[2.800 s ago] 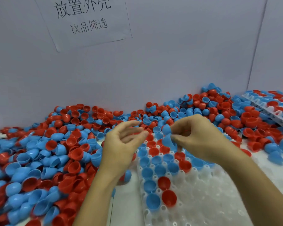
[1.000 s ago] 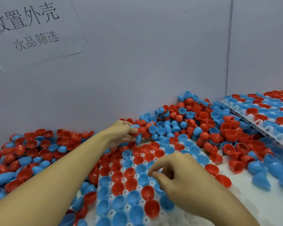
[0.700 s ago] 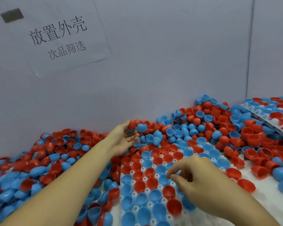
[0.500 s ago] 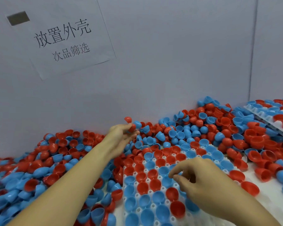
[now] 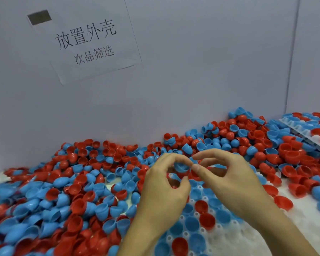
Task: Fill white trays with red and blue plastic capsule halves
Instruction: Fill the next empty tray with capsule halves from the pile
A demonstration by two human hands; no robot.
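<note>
Your worktop (image 5: 303, 230), white where it shows at the right, carries a loose heap of red and blue capsule halves (image 5: 67, 191) across its left and rear, a partly filled white tray (image 5: 227, 235) at front centre, and a second filled tray (image 5: 310, 130) at far right.

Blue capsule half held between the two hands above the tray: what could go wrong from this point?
1. The blue capsule half is pinched only at fingertips by the left hand and right hand; it could slip into the loose pile.
2. Both hands hide part of the white tray, so an open pocket may be misjudged.
3. The forearms hang low over seated halves and might knock some loose.
</note>
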